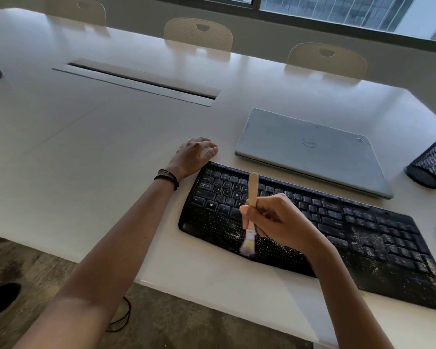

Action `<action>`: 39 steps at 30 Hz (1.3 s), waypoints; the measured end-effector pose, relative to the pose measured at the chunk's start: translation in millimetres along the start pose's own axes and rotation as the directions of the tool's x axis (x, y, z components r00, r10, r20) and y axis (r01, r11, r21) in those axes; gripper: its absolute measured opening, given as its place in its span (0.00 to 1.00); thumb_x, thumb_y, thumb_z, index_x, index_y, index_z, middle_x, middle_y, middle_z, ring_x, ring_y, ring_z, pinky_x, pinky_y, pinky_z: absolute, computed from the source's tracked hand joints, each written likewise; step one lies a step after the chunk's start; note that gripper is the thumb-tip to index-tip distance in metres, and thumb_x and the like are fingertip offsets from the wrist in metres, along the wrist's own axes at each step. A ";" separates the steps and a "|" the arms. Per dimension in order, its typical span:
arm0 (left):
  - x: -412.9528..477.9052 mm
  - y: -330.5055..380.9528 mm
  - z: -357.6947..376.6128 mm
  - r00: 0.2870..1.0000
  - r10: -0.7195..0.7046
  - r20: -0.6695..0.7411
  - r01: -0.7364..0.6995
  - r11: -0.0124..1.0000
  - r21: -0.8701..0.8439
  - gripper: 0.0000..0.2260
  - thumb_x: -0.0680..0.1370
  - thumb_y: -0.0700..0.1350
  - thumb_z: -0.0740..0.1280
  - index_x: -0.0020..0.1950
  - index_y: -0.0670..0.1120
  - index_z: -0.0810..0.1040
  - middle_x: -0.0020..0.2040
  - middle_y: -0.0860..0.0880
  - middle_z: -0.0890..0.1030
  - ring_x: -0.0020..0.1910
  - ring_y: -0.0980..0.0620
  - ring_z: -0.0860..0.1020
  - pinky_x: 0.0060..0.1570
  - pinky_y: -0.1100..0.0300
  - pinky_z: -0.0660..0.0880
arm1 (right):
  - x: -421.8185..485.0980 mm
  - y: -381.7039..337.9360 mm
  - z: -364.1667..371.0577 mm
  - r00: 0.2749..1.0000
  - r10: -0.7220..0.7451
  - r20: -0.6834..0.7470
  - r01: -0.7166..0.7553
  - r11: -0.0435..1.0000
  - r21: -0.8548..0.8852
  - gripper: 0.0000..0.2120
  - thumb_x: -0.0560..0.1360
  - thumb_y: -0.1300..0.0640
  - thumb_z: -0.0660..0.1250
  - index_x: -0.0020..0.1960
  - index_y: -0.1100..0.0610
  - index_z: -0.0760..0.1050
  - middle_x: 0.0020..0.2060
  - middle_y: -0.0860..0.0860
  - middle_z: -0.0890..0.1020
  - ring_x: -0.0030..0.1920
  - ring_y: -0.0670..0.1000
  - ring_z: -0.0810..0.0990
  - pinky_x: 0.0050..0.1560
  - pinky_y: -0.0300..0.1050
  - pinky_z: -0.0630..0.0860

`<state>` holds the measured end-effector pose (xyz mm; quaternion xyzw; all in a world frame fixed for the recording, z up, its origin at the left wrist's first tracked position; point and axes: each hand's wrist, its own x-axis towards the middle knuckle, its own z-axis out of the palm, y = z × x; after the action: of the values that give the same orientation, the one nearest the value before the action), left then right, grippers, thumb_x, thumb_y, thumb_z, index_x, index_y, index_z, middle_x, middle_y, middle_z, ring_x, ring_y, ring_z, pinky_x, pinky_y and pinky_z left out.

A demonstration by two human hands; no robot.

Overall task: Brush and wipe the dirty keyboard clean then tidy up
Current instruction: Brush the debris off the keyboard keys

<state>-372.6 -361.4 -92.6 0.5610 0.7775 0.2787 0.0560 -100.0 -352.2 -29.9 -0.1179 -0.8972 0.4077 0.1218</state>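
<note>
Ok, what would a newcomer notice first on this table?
The black keyboard near the front edge of the white table stands out, its palm rest and right side speckled white. The right hand grips a wooden brush, bristles on the palm rest; the left hand rests by the keyboard's far left corner.

One wide-angle view, worn on the person's head, looks forward and down across the white table, tilted so that the table's edges run aslant. The keyboard, left hand and right hand with the brush lie close below the lens. The chairs and window sit far off along the top, and the floor shows at the bottom left.
</note>
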 end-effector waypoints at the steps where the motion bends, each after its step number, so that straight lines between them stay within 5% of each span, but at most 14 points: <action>1: -0.1 0.2 0.1 1.000 0.001 -0.001 -0.001 1.000 0.001 0.15 0.81 0.51 0.58 0.61 0.46 0.77 0.65 0.44 0.75 0.64 0.45 0.72 0.63 0.46 0.68 | 0.3 -0.4 -0.2 1.000 -0.015 -0.009 0.015 1.000 0.025 0.12 0.76 0.47 0.60 0.39 0.49 0.78 0.27 0.48 0.78 0.25 0.49 0.74 0.25 0.38 0.68; 7: 0.0 0.2 0.6 1.000 -0.002 -0.004 0.002 1.000 0.003 0.16 0.81 0.51 0.58 0.62 0.45 0.77 0.65 0.44 0.75 0.63 0.45 0.72 0.63 0.47 0.68 | 1.6 -4.8 3.3 0.999 -0.018 0.045 0.015 0.998 0.059 0.09 0.77 0.61 0.63 0.52 0.60 0.81 0.39 0.44 0.82 0.32 0.42 0.78 0.29 0.29 0.69; 15: -0.7 -0.8 0.6 1.000 -0.010 0.018 0.010 1.000 -0.007 0.18 0.80 0.53 0.57 0.61 0.45 0.77 0.64 0.44 0.75 0.63 0.45 0.73 0.63 0.45 0.68 | -1.9 0.9 0.6 0.998 0.039 0.051 -0.039 0.999 0.003 0.13 0.78 0.55 0.61 0.35 0.52 0.76 0.22 0.46 0.72 0.22 0.50 0.69 0.25 0.40 0.65; 24: -0.4 0.1 0.0 1.000 -0.016 0.014 0.016 1.000 -0.009 0.23 0.77 0.57 0.54 0.61 0.45 0.77 0.64 0.44 0.75 0.63 0.46 0.72 0.63 0.46 0.68 | -1.0 -2.7 0.2 0.999 0.012 0.049 -0.017 0.994 0.110 0.09 0.77 0.59 0.62 0.53 0.57 0.80 0.40 0.45 0.83 0.32 0.44 0.78 0.29 0.30 0.70; 33: -0.1 0.4 0.0 1.000 -0.014 0.011 0.015 1.000 -0.016 0.25 0.75 0.58 0.52 0.61 0.45 0.78 0.64 0.44 0.75 0.63 0.46 0.73 0.63 0.46 0.68 | -4.5 -0.4 -1.7 0.994 0.051 0.101 -0.056 0.998 0.040 0.12 0.77 0.57 0.62 0.36 0.51 0.76 0.24 0.46 0.75 0.24 0.44 0.72 0.26 0.34 0.68; 39: 0.9 -0.9 0.9 1.000 -0.020 0.016 0.020 1.000 -0.002 0.25 0.75 0.59 0.52 0.61 0.46 0.78 0.64 0.45 0.75 0.63 0.46 0.72 0.63 0.46 0.68 | -0.5 -0.3 -2.5 1.000 0.005 0.007 -0.005 0.997 0.083 0.09 0.77 0.57 0.62 0.51 0.55 0.80 0.38 0.43 0.83 0.31 0.46 0.78 0.29 0.36 0.73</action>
<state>-373.3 -360.5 -93.6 0.5553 0.7822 0.2746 0.0655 -98.8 -350.8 -28.2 -0.1136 -0.8798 0.4451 0.1225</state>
